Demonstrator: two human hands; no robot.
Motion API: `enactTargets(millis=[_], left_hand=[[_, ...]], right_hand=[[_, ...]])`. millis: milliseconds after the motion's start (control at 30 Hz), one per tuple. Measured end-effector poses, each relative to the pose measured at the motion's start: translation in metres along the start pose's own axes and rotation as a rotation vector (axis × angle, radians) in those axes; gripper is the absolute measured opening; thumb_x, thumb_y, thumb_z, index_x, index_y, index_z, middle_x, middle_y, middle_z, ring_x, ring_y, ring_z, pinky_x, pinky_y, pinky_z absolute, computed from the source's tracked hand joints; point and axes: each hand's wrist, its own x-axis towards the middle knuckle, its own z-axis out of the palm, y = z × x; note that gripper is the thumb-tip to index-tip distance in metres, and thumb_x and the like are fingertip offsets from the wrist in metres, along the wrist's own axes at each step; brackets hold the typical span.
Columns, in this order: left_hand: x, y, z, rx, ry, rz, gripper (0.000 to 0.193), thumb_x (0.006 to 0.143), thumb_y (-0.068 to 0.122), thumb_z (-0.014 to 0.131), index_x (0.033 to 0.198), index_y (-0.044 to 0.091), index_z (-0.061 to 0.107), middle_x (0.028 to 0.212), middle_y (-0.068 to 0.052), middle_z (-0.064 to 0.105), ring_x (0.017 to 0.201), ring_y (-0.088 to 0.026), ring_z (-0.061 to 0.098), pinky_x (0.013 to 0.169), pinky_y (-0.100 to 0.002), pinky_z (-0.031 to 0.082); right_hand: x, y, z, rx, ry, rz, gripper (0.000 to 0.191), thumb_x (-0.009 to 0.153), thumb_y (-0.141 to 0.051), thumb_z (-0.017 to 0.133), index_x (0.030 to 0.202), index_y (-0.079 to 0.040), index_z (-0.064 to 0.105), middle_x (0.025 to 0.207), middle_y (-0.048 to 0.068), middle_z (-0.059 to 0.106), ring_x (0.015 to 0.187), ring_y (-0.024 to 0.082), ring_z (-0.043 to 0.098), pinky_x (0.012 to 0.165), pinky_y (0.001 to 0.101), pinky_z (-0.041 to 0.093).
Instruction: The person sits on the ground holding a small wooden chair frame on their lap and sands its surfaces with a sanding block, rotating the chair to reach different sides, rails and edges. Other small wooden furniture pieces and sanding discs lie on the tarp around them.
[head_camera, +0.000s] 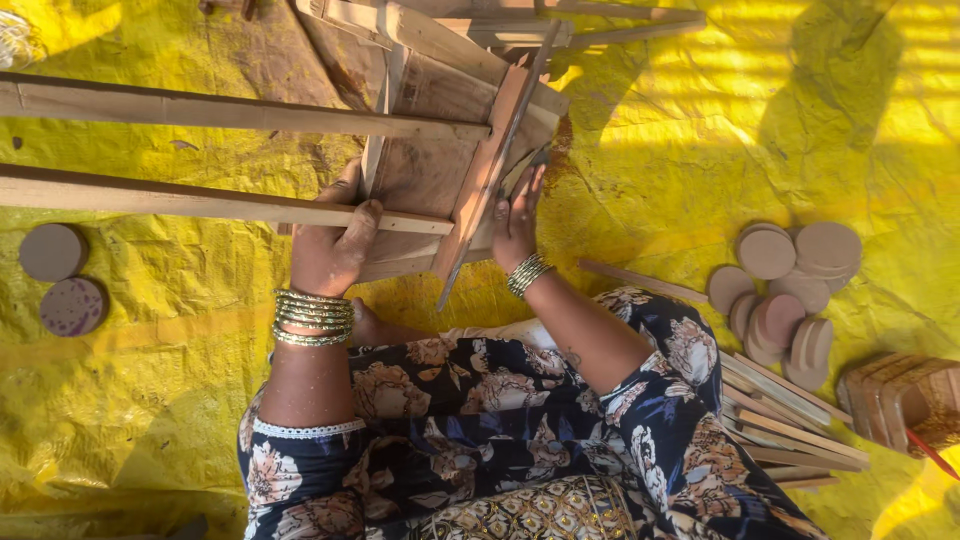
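A wooden frame made of slats and a flat board lies on the yellow tarpaulin in front of me. My left hand grips the lower long slat where it meets the board, thumb on top. My right hand presses against the slanted slat on the frame's right side, fingers spread along it. Both wrists carry several bangles. A second long slat runs parallel above the first.
Round wooden discs lie piled at the right, two more discs at the left. Loose thin sticks sit by my right knee beside a stack of small wooden pieces. Yellow tarpaulin covers the ground.
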Motion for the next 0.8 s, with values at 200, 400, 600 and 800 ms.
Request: enactTargets(millis=[200, 400, 600, 800], left_hand=[[-0.004, 0.008, 0.002, -0.045, -0.038, 0.067, 0.053, 0.096, 0.025, 0.067, 0.14, -0.003, 0.059, 0.122, -0.024, 0.07, 0.116, -0.033, 0.069, 0.101, -0.04, 0.051], [-0.006, 0.003, -0.003, -0.05, -0.094, 0.011, 0.056, 0.093, 0.027, 0.067, 0.141, -0.001, 0.06, 0.119, -0.022, 0.071, 0.113, -0.03, 0.069, 0.1, -0.037, 0.051], [-0.002, 0.0, 0.0, -0.001, -0.066, 0.027, 0.053, 0.094, 0.026, 0.069, 0.138, -0.003, 0.061, 0.127, -0.024, 0.069, 0.119, -0.03, 0.067, 0.103, -0.038, 0.049], [0.002, -0.024, -0.001, -0.192, -0.015, -0.051, 0.049, 0.097, 0.022, 0.067, 0.141, 0.001, 0.06, 0.125, -0.019, 0.069, 0.116, -0.027, 0.066, 0.103, -0.035, 0.05]], right_hand=[[-0.008, -0.02, 0.003, 0.38, 0.22, 0.37, 0.075, 0.107, -0.041, 0.044, 0.164, -0.003, 0.015, 0.164, 0.024, 0.024, 0.151, 0.034, 0.034, 0.126, 0.0443, 0.028], [0.055, -0.004, -0.04, 0.896, 0.309, 0.306, 0.085, 0.106, -0.013, 0.058, 0.164, -0.005, -0.003, 0.166, 0.014, 0.02, 0.146, 0.017, 0.031, 0.123, 0.0331, 0.025], [0.042, 0.012, -0.021, 0.84, 0.146, 0.423, 0.097, 0.084, 0.005, 0.046, 0.17, -0.01, 0.004, 0.115, 0.021, 0.05, 0.087, 0.032, 0.044, 0.074, 0.0438, 0.037], [-0.005, -0.005, 0.0, 0.3, -0.195, 0.158, 0.06, 0.084, 0.002, 0.051, 0.142, 0.001, 0.034, 0.128, 0.015, 0.055, 0.121, 0.025, 0.057, 0.106, 0.0384, 0.048]])
